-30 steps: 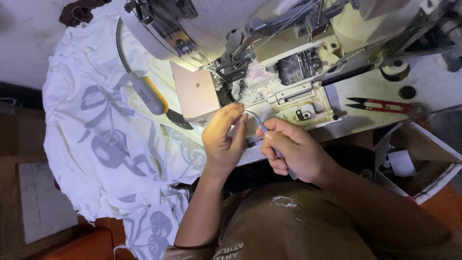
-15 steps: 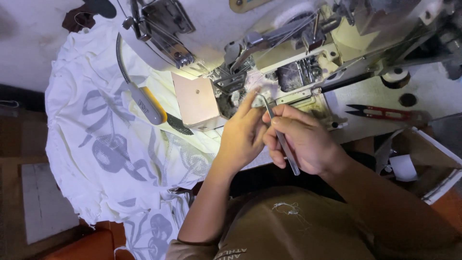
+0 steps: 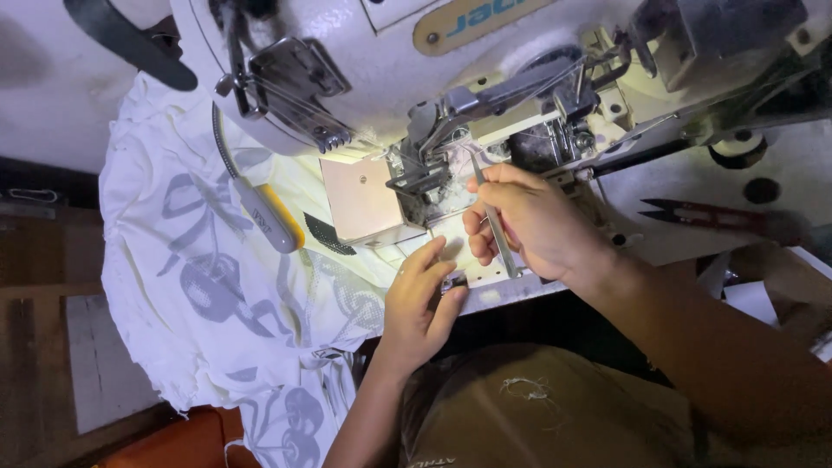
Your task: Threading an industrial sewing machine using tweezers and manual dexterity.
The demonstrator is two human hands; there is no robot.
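My right hand (image 3: 533,225) grips metal tweezers (image 3: 496,227), their tips raised to the needle area (image 3: 438,169) of a white industrial sewing machine (image 3: 407,61). My left hand (image 3: 420,299) rests lower at the machine bed's front edge, fingers pinching a small dark part (image 3: 452,282); what it is stays unclear. A lamp lights the bed around the beige cover plate (image 3: 364,201).
White fabric with a grey print (image 3: 208,277) drapes over the left of the table. A grey and yellow tool (image 3: 270,221) lies on it. Red-handled thread snips (image 3: 702,214) lie on the table at right. An orange object (image 3: 182,438) sits low left.
My head moved closer to the machine. My right hand rose with the tweezers to the needle area. My left hand dropped from beside it to the bed's front edge.
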